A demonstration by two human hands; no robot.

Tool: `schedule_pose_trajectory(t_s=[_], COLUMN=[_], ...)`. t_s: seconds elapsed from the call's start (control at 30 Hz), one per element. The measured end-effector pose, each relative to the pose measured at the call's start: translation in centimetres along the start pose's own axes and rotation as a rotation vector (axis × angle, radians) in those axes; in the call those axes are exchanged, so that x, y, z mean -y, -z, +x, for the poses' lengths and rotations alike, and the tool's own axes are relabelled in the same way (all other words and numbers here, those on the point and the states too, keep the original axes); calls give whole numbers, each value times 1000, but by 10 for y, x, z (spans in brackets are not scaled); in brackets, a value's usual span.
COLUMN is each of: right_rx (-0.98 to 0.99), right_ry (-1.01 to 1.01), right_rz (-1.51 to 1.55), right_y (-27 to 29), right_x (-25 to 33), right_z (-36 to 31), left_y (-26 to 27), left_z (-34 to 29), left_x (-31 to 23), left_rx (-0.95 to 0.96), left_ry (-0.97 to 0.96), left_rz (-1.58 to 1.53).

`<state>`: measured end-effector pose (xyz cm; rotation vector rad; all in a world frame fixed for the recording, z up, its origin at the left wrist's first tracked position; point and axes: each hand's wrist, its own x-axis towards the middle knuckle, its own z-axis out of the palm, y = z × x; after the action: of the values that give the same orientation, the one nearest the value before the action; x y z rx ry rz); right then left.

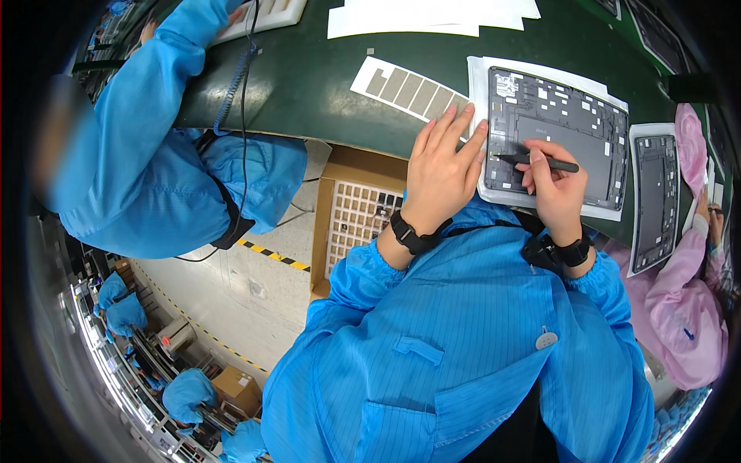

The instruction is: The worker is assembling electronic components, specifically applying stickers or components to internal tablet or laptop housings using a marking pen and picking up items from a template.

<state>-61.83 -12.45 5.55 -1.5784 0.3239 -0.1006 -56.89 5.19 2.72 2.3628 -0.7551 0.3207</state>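
A dark grey tablet back housing [590, 127] lies on a white backing [478, 81] on the green bench in front of me. It carries several small white pieces along its top and right edge. My right hand [556, 185] is closed round black tweezers [566, 166], whose tips point left at the inner left edge of the housing. My left hand [444, 166] rests with fingers stretched out, fingertips at the backing's left border and the near end of a white sheet with grey rectangular pads [409, 89]. Nothing shows in that hand.
A second housing [654, 185] lies to the right, near a person in pink [671, 301]. At the left works a person in blue [147, 170], with a hanging dark cable [245, 116]. White papers [417, 15] lie at the back. Below the bench edge stands a cardboard box [323, 224] holding a compartment tray.
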Motion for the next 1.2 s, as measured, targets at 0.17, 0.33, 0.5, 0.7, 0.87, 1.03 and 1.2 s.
schedule_pose_trajectory(t_s=[0.17,0.33,0.5,0.7,0.87,1.03,1.2], right_rx=[52,131,164,198,234,222,197], right_ry=[-2,-16,14,-18,-39,-30,-34], right_rz=[-9,-11,-22,-3,20,4,-24], right_y=[3,11,14,19,22,21,19], right_x=[0,-1,0,-1,-6,-5,-2], right_z=[3,8,11,18,20,19,16], left_y=[1,-1,-1,-6,-6,-9,-13], left_z=[-1,-2,0,2,1,2,2], left_x=[-2,-1,-9,-23,-27,-33,-38], left_rx=[-6,-6,-23,-27,-24,-22,-31], left_ry=[14,7,53,194,223,258,285], left_rz=[-3,-9,-50,-48,-27,1,22])
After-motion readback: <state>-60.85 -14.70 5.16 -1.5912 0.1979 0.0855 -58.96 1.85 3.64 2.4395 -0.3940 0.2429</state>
